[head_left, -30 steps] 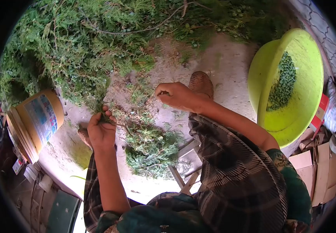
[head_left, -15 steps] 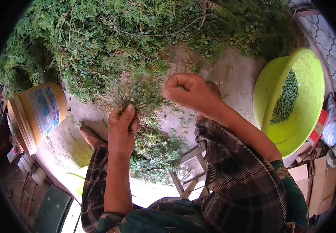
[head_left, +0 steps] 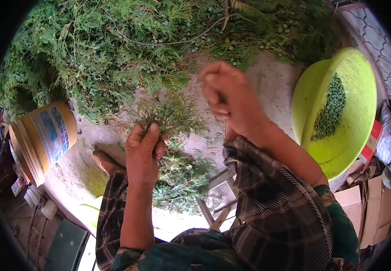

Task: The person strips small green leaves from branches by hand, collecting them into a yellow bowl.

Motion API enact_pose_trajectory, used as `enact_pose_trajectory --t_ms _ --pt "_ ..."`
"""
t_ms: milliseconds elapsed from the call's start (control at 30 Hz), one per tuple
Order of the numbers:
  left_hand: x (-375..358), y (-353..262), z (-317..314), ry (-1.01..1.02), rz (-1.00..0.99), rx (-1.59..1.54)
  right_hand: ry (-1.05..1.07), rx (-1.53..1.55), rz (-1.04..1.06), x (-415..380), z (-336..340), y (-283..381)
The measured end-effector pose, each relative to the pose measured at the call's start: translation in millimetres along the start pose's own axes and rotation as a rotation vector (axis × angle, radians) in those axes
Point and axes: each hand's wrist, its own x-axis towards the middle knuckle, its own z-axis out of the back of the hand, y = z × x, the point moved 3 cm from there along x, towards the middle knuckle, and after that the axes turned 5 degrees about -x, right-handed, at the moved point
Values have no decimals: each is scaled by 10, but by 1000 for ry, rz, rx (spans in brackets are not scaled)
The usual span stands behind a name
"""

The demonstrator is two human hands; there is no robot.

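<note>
My left hand (head_left: pixel 143 151) pinches the stem of a small green sprig (head_left: pixel 168 115), which fans out above its thumb and fingers. To the right of the sprig and apart from it, my right hand (head_left: pixel 231 97) is raised with its fingers curled in, slightly blurred. Something small and dark shows between the curled fingers, too hidden to name. A yellow-green basin (head_left: pixel 358 131) on the right holds a heap of small green berries (head_left: pixel 331 108). Beneath my hands a pile of cut sprigs (head_left: pixel 182 178) lies on the floor.
A large heap of leafy branches (head_left: pixel 127 49) spans the far side. At the left a yellow bucket (head_left: pixel 66 124) lies tilted. Low between my legs stands a wooden frame (head_left: pixel 220 180). Cardboard (head_left: pixel 376 212) and a clear plastic bag (head_left: pixel 388 135) lie at the right edge.
My right hand has risen and shifted right, its fingers now turned upward. My left hand still holds the sprig, which is spread more to the right. The view has shifted slightly.
</note>
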Motion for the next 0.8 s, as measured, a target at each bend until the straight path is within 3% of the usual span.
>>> enact_pose_trajectory --t_ms 33,67,167,200,267,300,433,500,533,600,633,700,800 --pt "-11 -1 11 -29 8 7 45 314 -14 4 2 -11" --pt "-4 1 9 -27 6 11 44 317 -10 -19 -15 -14" --pt "-3 20 -34 23 -4 -42 258 -142 -129 -129 -139 -95" --pt "-7 7 -70 8 -20 -18 257 -142 -129 -100 -172 -176" --pt "-10 1 -107 -8 -36 11 155 -546 396 -39 -265 -263" --pt "-9 -5 -121 -7 -61 59 184 -626 289 -64 -292 -212" --pt "-2 -34 -165 -33 -140 123 255 -797 300 -72 -331 -229" --pt "-2 -27 -204 -16 -130 130 197 -980 486 -62 -333 -238" --pt "1 -21 -222 1 -121 136 193 -979 484 -43 -330 -273" --pt "2 -6 -218 8 -114 132 168 -675 490 -5 -319 -280" --pt "-1 1 -205 10 -111 125 165 -675 489 -9 -280 -224" --pt "-17 13 -133 -9 -85 128 201 298 -157 -24 -144 -179" --pt "-27 -17 -131 -20 -39 132 262 487 -97 -85 -75 -48"
